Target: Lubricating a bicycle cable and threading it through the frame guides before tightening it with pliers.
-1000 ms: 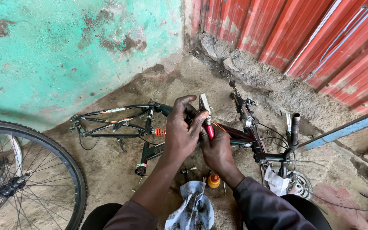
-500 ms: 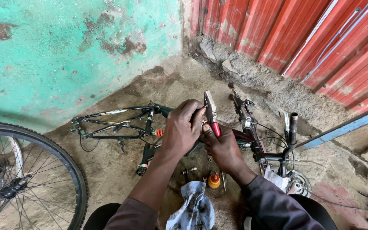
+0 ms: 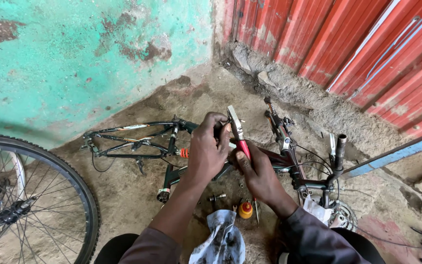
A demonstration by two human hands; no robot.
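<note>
A dark bicycle frame (image 3: 133, 146) lies on its side on the dirt floor, wheels off. My right hand (image 3: 257, 173) grips red-handled pliers (image 3: 238, 133), jaws pointing up, above the frame's middle. My left hand (image 3: 208, 151) is closed beside the pliers' jaws, its fingertips pinching something small that I cannot make out. Both hands hover over the frame near its orange spring (image 3: 184, 153).
A spoked bicycle wheel (image 3: 35, 205) stands at the left. A small orange-capped bottle (image 3: 245, 210), loose metal parts and a dirty rag (image 3: 221, 242) lie below my hands. A teal wall is behind, a red corrugated wall at right, and a blue bar (image 3: 396, 155) crosses at right.
Both hands have stayed over the frame; the pliers tilted slightly and my left fingers shifted closer to the jaws. The view moved a little.
</note>
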